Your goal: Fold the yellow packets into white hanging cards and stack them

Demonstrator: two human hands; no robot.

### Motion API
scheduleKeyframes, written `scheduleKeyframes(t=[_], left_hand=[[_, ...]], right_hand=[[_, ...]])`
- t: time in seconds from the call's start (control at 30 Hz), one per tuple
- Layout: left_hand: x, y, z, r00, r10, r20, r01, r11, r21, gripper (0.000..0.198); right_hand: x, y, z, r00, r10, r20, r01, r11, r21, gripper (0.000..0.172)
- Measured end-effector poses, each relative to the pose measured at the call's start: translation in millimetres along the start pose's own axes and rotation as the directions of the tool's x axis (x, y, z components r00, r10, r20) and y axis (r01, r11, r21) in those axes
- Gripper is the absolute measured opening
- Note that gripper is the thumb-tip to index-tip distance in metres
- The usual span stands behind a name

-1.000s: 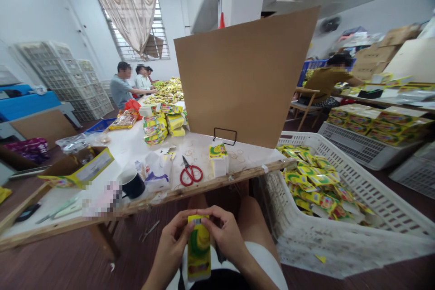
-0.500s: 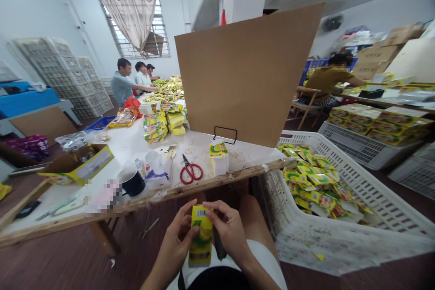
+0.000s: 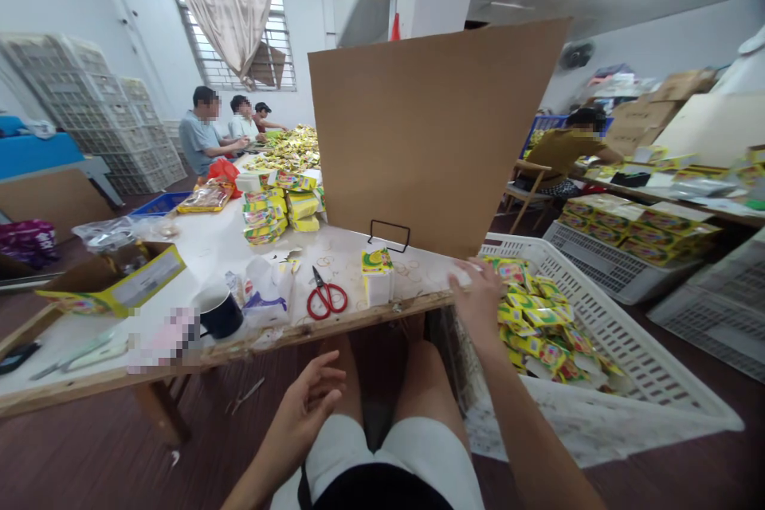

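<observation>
My left hand (image 3: 307,406) hovers open over my left thigh, fingers apart, holding nothing. My right hand (image 3: 478,299) reaches to the right over the rim of a white plastic crate (image 3: 615,331). Its fingers are stretched out onto a heap of yellow packets (image 3: 538,319) inside the crate, and I see nothing gripped in it. The yellow packet I held earlier is out of sight.
The wooden-edged table (image 3: 227,247) in front carries red scissors (image 3: 326,299), a small yellow-topped box (image 3: 376,275), a black mug (image 3: 218,312), an open carton (image 3: 113,279) and an upright cardboard sheet (image 3: 436,143). Seated people (image 3: 200,135) work at its far end. More crates (image 3: 603,263) stand to the right.
Both hands let go of the yellow packet. My right hand swung up and right into the crate, while the left opened and stayed low. The view shifted slightly.
</observation>
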State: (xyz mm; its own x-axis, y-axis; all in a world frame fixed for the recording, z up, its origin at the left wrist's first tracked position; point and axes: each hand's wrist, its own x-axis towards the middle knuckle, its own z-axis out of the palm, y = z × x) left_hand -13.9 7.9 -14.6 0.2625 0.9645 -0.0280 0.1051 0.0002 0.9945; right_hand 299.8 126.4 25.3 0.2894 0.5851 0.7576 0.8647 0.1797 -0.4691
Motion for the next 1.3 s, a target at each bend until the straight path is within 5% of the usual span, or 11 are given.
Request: scheduleKeyframes(t=[0.13,0.27,0.4,0.57,0.73,0.8,0.9,1.07,1.2,1.3], left_hand=[[-2.5,1.9,3.5,0.999,0.002,0.046,-0.005,0.998,0.058,0.039],[-8.1,3.5,-3.5,1.000,0.007,0.020,-0.008,0.996,0.087,0.036],[-9.5,5.2,-12.6,1.000,0.030,-0.008,-0.029,0.995,0.091,0.035],[-5.2,5.3,-11.6,1.000,0.013,0.002,-0.013,0.999,0.030,0.036],[-1.7,-1.0,-9.5,0.997,-0.019,-0.075,0.005,0.983,-0.184,0.035],[-0.3,-2.0,-10.9,0.991,-0.058,-0.118,0.009,0.926,-0.378,0.039],[1.3,0.6,-13.5,0.986,-0.123,-0.115,0.021,0.767,-0.641,0.048],[0.7,9.5,-14.7,0.978,-0.186,-0.095,0.042,0.621,-0.783,0.057],[-1.9,16.5,-14.8,0.974,-0.184,-0.132,0.019,0.646,-0.763,0.055],[-3.4,17.4,-15.3,0.973,-0.188,-0.133,0.032,0.682,-0.730,0.049]], right_hand=[[-7.7,-53.6,60.3,0.917,-0.077,0.392,0.089,0.996,-0.013,0.040],[-11.9,-94.8,102.6,0.858,-0.106,0.503,0.136,0.990,-0.023,0.048],[-8.6,-96.7,112.5,0.833,-0.060,0.550,0.113,0.992,-0.064,0.022],[-6.2,-96.4,92.6,0.859,-0.066,0.508,0.105,0.993,-0.049,0.014],[-40.5,-130.4,35.3,0.923,-0.178,0.343,0.146,0.982,0.117,0.018],[-67.6,-149.3,10.3,0.932,-0.297,0.210,0.209,0.910,0.359,0.016],[-106.0,-172.6,-13.5,0.870,-0.473,0.141,0.294,0.726,0.621,0.012],[-134.5,-184.9,-15.8,0.851,-0.506,0.142,0.234,0.606,0.761,0.012],[-135.4,-182.3,-16.4,0.835,-0.516,0.191,0.172,0.574,0.800,0.010],[-133.6,-178.1,-15.2,0.874,-0.395,0.282,0.011,0.597,0.802,0.012]])
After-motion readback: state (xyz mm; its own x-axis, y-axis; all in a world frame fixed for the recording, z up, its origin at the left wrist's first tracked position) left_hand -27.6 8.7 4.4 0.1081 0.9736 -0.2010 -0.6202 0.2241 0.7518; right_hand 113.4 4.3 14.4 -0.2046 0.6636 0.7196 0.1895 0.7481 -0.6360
